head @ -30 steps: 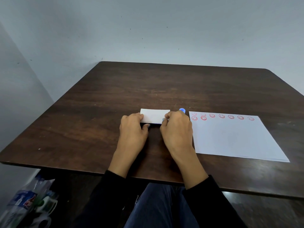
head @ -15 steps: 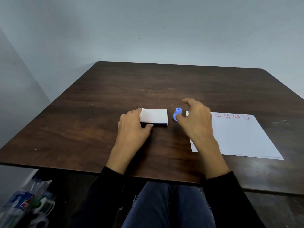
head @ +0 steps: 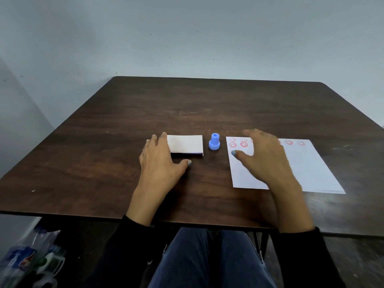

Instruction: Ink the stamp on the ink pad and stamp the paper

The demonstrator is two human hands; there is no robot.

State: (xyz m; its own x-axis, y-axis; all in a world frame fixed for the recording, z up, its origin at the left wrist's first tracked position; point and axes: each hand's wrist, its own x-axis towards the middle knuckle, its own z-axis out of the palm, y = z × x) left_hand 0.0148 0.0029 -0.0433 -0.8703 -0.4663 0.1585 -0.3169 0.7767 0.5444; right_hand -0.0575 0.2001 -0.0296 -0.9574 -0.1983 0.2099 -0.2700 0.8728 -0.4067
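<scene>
In the head view, the blue stamp (head: 214, 141) stood alone on the desk (head: 124, 125), between the shut ink pad (head: 185, 144) at 9 o'clock and the paper (head: 307, 165) at 3 o'clock. The left hand (head: 161, 161) lay flat beside the pad, maybe to steady it. The right hand (head: 265, 159) hung above the paper, its grip loose and holding nothing.

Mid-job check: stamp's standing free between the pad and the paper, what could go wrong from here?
1. The right hand hovers open over the paper, covering some red smiley prints; touching them might smear ink.
2. The blue stamp stands free; a sideways reach may topple it.
3. The ink pad looks closed, so inking likely needs it opened.
</scene>
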